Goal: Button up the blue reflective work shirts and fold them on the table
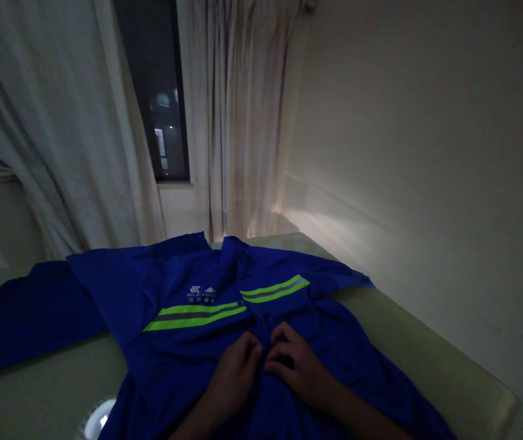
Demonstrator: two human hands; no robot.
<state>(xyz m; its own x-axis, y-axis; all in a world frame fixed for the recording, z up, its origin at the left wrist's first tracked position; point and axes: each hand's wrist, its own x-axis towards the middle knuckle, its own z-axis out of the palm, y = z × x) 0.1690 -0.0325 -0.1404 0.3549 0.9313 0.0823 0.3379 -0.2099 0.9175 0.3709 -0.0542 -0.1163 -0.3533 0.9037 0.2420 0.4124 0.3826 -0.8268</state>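
**Both hands at the front closure of a jacket laid flat**

A blue jacket (188,342) is spread front-up on a pale table (426,354), its collar at the far side and its hem toward the near edge. The centre front strip, just below the yellow reflective stripes (197,315), is pinched from both sides. The left hand (236,373) and the right hand (295,363) are set close together there, fingers curled in and closed on the cloth. Whether a button is held between the fingertips cannot be told in the dim light.

The step in hand is judged to be fastening work partway down the front. A further move would call for the two edges to be kept lined up and flat.

One sleeve (27,318) is stretched out to the left. Curtains (238,122) and a dark window (155,91) are seen beyond the far end.
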